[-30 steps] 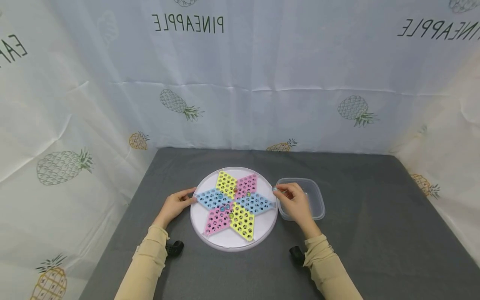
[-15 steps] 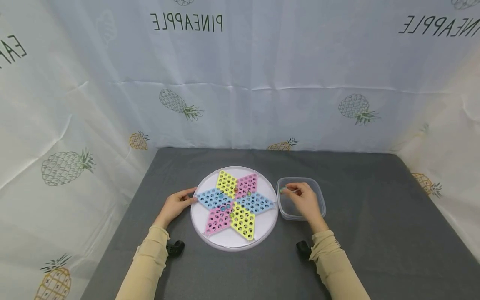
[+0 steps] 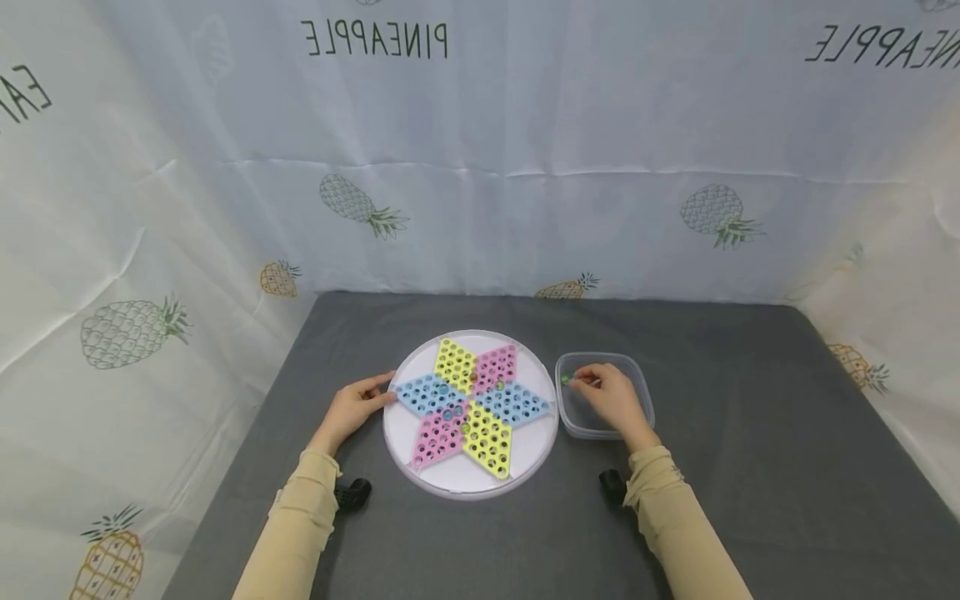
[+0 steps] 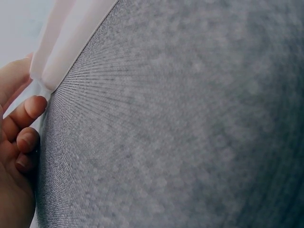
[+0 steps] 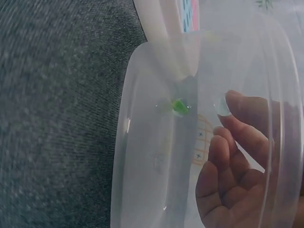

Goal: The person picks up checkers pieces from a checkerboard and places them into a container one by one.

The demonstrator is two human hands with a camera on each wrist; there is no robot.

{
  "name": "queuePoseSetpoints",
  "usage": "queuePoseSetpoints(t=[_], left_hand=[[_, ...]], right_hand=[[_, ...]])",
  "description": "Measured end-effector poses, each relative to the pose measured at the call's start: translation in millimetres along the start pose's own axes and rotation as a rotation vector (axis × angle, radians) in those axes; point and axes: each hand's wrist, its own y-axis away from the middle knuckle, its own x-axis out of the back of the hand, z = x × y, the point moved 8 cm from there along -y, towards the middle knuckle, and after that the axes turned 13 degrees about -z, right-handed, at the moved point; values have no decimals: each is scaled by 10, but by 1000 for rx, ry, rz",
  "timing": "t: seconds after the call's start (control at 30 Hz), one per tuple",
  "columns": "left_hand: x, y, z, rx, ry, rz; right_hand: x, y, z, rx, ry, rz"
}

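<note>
In the head view a round white Chinese checkers board point(image 3: 408, 458) with a pink, yellow and blue star lies flat, several glass marbles point(image 3: 448, 414) near its middle. My left hand point(image 3: 351, 417) holds its left rim point(image 4: 71, 47) between thumb and fingers, the other fingers curled below. To the right, my right hand point(image 3: 611, 400) is over a clear plastic container point(image 3: 641, 408). Its thumb and forefinger pinch a pale clear marble point(image 5: 221, 106), seen through the container wall in the right wrist view. A green marble point(image 5: 180, 107) lies in the container, just beyond the fingertips.
A dark grey cloth point(image 3: 480, 550) covers the table. The container stands right against the board's right side. White curtains with pineapple prints point(image 3: 348, 196) hang behind and at both sides. Black wrist devices point(image 3: 352, 494) sit under both sleeves.
My right hand has moved right, from the board's right edge to over the container, with a marble at its fingertips. The left hand stays at the board's rim.
</note>
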Motion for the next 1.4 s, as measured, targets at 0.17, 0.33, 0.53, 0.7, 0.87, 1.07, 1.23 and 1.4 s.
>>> queuePoseSetpoints(t=[0.17, 0.33, 0.53, 0.7, 0.87, 1.07, 1.23, 1.4], left_hand=[[12, -5, 24, -6, -15, 6], [9, -9, 23, -5, -18, 1], [12, -15, 10, 2, -24, 0], [18, -17, 2, 5, -29, 7], [8, -20, -9, 14, -18, 6], [11, -14, -8, 13, -17, 3], [4, -15, -20, 15, -10, 4], [1, -16, -35, 8, -2, 2]], right_hand=[[-17, -44, -4, 4, 34, -26], [-36, -86, 4, 3, 66, -31], [-66, -107, -2, 11, 90, -55], [-88, -108, 1, 8, 91, -75], [-96, -109, 2, -2, 81, -87], [-120, -114, 10, -3, 79, -102], [-135, -128, 32, -8, 77, -106], [-132, -117, 29, -10, 74, -105]])
